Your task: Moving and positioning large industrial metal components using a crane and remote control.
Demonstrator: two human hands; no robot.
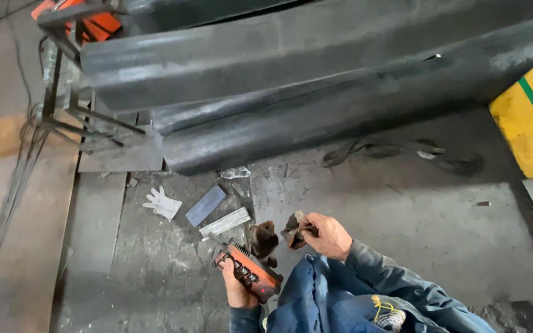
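Observation:
My left hand (237,288) grips an orange and black remote control box (249,271) with several buttons, held low near my blue sleeve. My right hand (328,235) pinches a worn brown work glove (293,233) just above the floor. A second brown glove (263,239) hangs or lies between the two hands, next to the remote; whether it touches a hand I cannot tell. Both of my arms wear blue work cloth.
Large dark steel pipes (316,117) lie across the floor ahead. A white glove (162,203), a flat grey plate (205,206) and a pale metal strip (225,222) lie on the floor plate. A metal frame (72,92) and cables stand left; a yellow block (532,117) is right.

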